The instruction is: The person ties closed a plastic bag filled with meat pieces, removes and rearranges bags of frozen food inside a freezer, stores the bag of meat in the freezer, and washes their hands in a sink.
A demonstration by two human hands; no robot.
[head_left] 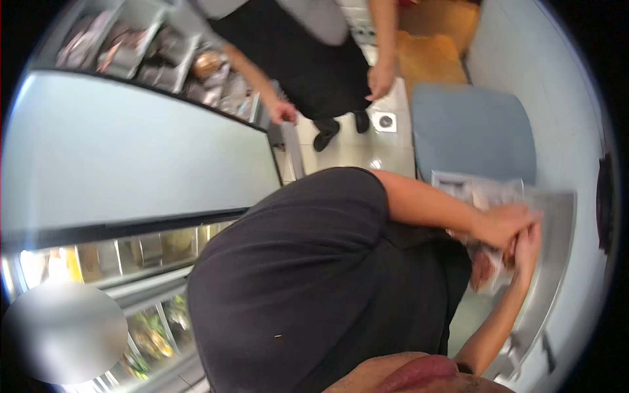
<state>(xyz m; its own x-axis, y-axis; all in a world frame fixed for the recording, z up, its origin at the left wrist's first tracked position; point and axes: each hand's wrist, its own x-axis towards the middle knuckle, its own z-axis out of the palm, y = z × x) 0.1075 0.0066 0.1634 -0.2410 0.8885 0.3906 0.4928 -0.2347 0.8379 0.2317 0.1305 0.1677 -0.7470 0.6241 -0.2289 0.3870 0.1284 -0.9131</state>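
My left hand (501, 226) and my right hand (526, 249) are pressed together at the right of the view, their fingers closed and blurred. Whatever they hold, if anything, is hidden. Just below and beside them show reddish-brown pieces (483, 270) that look like meat, near white or clear plastic. Behind my left hand stands a pale tray (477, 185) with plastic-wrapped contents, partly covered by my forearm.
Another person in a black apron (288, 59) stands at the top, one hand by a grey edge. A large pale panel (137, 154) lies left, between shelves of packed food. A blue-grey surface (475, 131) and a metal edge (557, 242) are at the right.
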